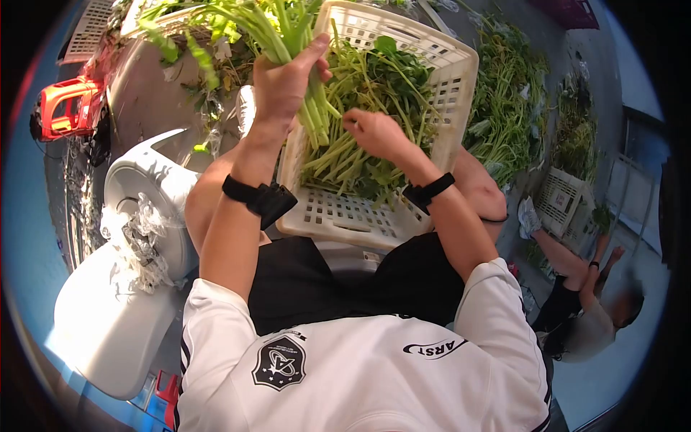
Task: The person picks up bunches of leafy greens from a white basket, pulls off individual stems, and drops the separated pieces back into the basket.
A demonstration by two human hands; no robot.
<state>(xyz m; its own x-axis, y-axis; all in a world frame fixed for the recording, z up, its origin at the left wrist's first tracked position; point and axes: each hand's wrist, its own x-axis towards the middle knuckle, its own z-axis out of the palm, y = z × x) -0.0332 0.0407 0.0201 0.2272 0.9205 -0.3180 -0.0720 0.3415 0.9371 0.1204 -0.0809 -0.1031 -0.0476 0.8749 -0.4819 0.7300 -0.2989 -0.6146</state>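
Observation:
My left hand (282, 88) is wrapped around a bunch of celery (314, 119), its pale stalk ends pointing down and its leafy tops up past my fist. Just right of the stalk ends, my right hand (378, 135) has its fingers curled together; whether anything small is pinched in them is hidden. Below both hands, a white plastic crate (452, 108) stands between my knees. Loose green stalks and leaves (360, 169) lie heaped inside it.
A long pile of greens (507, 108) covers the floor on the right, near another crate (565, 201) and a seated person (576, 302). On the left are a white chair (115, 317) with crumpled plastic (137, 245) and a red plastic object (68, 108).

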